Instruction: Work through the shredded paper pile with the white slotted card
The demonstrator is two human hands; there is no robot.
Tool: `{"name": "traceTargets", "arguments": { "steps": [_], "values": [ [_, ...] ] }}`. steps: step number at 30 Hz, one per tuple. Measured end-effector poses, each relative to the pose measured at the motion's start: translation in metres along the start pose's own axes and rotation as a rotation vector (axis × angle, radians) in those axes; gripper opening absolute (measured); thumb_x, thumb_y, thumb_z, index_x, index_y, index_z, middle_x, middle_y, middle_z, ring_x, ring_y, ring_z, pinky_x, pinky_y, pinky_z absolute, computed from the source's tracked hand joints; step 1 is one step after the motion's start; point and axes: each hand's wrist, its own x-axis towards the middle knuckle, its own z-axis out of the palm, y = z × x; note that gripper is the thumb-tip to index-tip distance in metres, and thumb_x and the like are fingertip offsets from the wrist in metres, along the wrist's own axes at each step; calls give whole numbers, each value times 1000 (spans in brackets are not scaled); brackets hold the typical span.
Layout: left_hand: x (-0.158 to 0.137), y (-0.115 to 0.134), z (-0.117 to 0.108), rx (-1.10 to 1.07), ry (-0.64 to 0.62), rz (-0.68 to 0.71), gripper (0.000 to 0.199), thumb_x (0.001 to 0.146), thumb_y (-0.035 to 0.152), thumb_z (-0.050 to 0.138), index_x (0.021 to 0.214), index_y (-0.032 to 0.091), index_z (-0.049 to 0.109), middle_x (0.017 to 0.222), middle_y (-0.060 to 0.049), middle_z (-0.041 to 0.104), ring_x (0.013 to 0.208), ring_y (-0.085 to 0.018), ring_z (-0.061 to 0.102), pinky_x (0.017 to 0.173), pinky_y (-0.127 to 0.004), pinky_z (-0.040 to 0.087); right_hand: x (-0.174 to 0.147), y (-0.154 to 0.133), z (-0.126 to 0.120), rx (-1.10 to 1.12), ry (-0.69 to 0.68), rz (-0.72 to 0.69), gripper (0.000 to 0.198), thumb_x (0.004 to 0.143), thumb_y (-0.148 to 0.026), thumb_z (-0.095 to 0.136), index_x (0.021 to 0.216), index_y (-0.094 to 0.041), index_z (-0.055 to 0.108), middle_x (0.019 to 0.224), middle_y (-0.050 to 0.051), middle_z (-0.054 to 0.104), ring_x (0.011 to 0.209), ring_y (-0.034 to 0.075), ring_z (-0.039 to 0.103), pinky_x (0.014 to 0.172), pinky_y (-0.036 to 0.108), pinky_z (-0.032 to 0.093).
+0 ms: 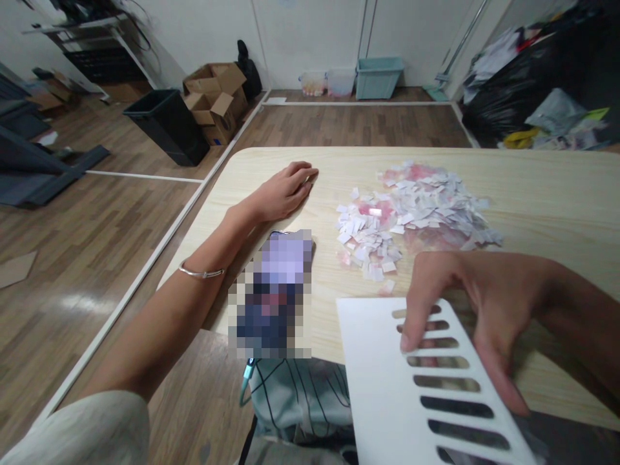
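My left hand [287, 191] lies on the pale wooden table [557, 213], holding nothing, its fingers loosely stretched out. To the right of it is a heap of small white paper slips [431, 200] with pinkish bits among them. My right hand [489, 294] grips the upper end of a white slotted plastic basket [375, 368] at the table's near edge. One finger presses on its slotted side while the thumb is at the outer edge. The basket's lower end runs out of view. A phone [278, 290], blurred out, lies between my forearm and the basket.
A teal cable [246, 381] hangs below the phone, beside a light blue bag or cloth [305, 394] under the table edge. Beyond stand a black bin [167, 126], open cardboard boxes [216, 97] and a teal tub [378, 77]. Black plastic bags [518, 90] are piled at the right.
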Motion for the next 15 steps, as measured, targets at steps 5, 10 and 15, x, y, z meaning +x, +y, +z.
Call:
{"name": "traceTargets", "arguments": {
  "steps": [5,10,15],
  "values": [
    [0,2,-1,-14,-2,-14,57,131,41,48,177,16,72,183,-27,69,170,-40,71,153,-59,54,1,1,1,-17,23,-93,79,101,-88,99,129,-14,98,112,13,100,97,23,98,87,25,77],
    [0,1,0,-7,0,-10,57,131,42,46,177,17,71,182,-26,70,171,-39,71,153,-57,54,3,-4,7,-47,48,-93,86,98,-99,91,115,-14,89,96,9,95,88,19,93,84,23,73],
    [0,-1,1,-2,5,-7,57,132,42,47,176,17,72,182,-26,70,170,-38,71,153,-57,55,6,-8,14,-94,128,-65,91,90,-108,88,103,-18,81,84,1,86,80,14,84,78,21,68]
  ]
}}
